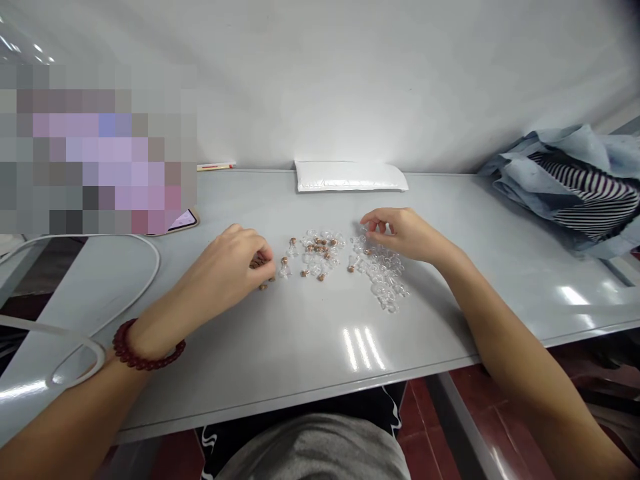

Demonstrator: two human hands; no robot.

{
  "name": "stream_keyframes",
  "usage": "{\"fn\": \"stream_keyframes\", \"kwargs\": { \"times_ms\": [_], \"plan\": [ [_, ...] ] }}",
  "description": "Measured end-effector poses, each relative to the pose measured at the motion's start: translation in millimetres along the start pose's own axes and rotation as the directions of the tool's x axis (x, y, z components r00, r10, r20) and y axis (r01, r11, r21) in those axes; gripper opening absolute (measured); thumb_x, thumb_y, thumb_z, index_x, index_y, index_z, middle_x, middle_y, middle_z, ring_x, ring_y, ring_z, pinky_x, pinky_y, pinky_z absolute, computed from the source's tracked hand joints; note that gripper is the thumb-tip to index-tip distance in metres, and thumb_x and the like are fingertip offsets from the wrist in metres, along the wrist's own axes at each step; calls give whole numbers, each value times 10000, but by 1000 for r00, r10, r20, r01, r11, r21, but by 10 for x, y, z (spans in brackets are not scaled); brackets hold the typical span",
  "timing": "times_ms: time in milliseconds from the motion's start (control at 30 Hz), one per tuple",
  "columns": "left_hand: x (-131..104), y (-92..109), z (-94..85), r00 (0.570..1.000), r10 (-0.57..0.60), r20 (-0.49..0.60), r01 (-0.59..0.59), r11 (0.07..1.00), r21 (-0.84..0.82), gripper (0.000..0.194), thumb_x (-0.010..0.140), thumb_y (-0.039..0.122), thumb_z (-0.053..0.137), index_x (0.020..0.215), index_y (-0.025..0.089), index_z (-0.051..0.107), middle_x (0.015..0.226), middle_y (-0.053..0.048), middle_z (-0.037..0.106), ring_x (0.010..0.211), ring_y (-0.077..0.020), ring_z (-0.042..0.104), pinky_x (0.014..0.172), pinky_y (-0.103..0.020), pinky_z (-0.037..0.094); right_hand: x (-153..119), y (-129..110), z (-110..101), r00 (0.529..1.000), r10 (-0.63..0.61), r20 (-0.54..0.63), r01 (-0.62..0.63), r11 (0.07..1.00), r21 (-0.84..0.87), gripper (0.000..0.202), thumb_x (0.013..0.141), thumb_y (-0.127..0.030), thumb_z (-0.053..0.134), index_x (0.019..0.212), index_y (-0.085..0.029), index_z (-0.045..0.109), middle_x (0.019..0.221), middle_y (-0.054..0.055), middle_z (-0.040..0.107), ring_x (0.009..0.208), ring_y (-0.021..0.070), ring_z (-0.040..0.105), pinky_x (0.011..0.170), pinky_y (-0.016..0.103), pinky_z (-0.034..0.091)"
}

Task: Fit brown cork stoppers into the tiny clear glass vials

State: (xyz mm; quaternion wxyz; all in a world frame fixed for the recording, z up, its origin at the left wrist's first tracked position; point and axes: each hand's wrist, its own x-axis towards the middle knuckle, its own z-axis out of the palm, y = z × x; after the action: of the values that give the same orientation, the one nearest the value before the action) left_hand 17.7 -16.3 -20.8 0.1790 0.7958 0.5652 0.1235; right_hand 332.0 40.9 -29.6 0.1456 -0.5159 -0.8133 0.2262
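Small clear glass pieces [384, 273] lie in a loose heap right of centre on the grey table [310, 333]. Left of them is a cluster of clear pieces with brown corks [320, 248]. My left hand [240, 260], with a red bead bracelet [127, 347] on the wrist, is curled over several small brown corks [263, 287]; its thumb and index finger are close together, and what they grip is too small to tell. At the far edge of the clear heap is my right hand [400, 230], its thumb and fingers bent round a clear piece at the fingertips.
A white padded packet [350, 177] lies against the wall. Blue and striped fabric [575, 187] sits at the right. A white cable [150, 280] loops at the left near a phone [184, 221]. A thin pencil-like item [216, 167] is at the back, beside a pixelated area.
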Motion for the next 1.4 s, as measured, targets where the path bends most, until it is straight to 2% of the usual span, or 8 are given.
{"fn": "stream_keyframes", "kwargs": {
  "times_ms": [233, 367, 567, 667, 867, 1100, 1267, 1400],
  "plan": [
    [-28, 186, -47, 971, -175, -160, 100, 915, -391, 173, 817, 367, 629, 875, 238, 729, 705, 20, 688, 618, -150, 595, 575, -267, 455, -77, -209, 39, 997, -81, -10, 79, 923, 377, 346, 966, -336, 507, 1261, -179, 594, 1026, 81, 640, 835, 174, 575, 766, 351, 492],
    [-57, 301, 68, 980, -97, -174, -25, 806, -592, 109, 841, 306, 664, 860, 246, 753, 786, 27, 735, 637, -123, 626, 586, -235, 507, -144, -492, 212, 989, -145, 13, 101, 746, 658, 244, 963, -308, 556, 1173, -220, 643, 998, 38, 634, 802, 132, 563, 780, 310, 496],
    [-110, 366, 229, 937, 29, -347, -269, 694, -668, 74, 831, 207, 720, 852, 267, 757, 922, 21, 768, 883, -154, 705, 818, -269, 583, -175, -687, 428, 990, -47, 136, -108, 383, 917, 145, 908, -305, 667, 927, -161, 667, 803, 6, 670, 649, 92, 613, 702, 267, 530],
    [-122, 375, 276, 913, 43, -406, -323, 685, -653, 128, 836, 167, 723, 868, 286, 758, 934, 39, 768, 904, -130, 707, 841, -246, 583, -187, -714, 451, 973, -75, 218, -188, 293, 938, 230, 920, -366, 653, 877, -141, 667, 778, 32, 702, 591, 95, 625, 610, 250, 536],
    [-140, 428, 277, 911, -39, -410, -281, 668, -689, 134, 823, 162, 740, 843, 292, 763, 917, 50, 771, 912, -136, 719, 857, -249, 596, -226, -769, 463, 952, -161, 260, -214, 255, 943, 231, 935, -372, 639, 886, -146, 651, 751, 23, 723, 561, 85, 646, 596, 225, 541],
    [-153, 432, 274, 934, -84, -346, -224, 619, -753, 96, 836, 192, 736, 847, 284, 761, 906, 53, 774, 870, -119, 719, 795, -207, 598, -235, -776, 464, 942, -201, 267, -190, 335, 923, 213, 950, -348, 619, 877, -148, 635, 765, 15, 719, 582, 85, 657, 607, 221, 539],
    [-158, 427, 285, 925, -5, -380, -272, 689, -672, 96, 849, 186, 719, 849, 277, 752, 902, 49, 767, 871, -121, 712, 814, -215, 584, -259, -824, 435, 943, -216, 254, -169, 348, 922, 163, 967, -285, 585, 911, -143, 641, 714, -8, 665, 557, 77, 616, 579, 219, 510],
    [-156, 421, 293, 874, 116, -471, -369, 789, -491, 113, 873, 190, 692, 911, 279, 750, 941, 35, 757, 859, -113, 699, 755, -201, 565, -284, -818, 441, 954, -213, 212, -122, 372, 920, 185, 976, -287, 564, 898, -140, 644, 661, -32, 591, 520, 64, 554, 561, 219, 473]
  ]
}}
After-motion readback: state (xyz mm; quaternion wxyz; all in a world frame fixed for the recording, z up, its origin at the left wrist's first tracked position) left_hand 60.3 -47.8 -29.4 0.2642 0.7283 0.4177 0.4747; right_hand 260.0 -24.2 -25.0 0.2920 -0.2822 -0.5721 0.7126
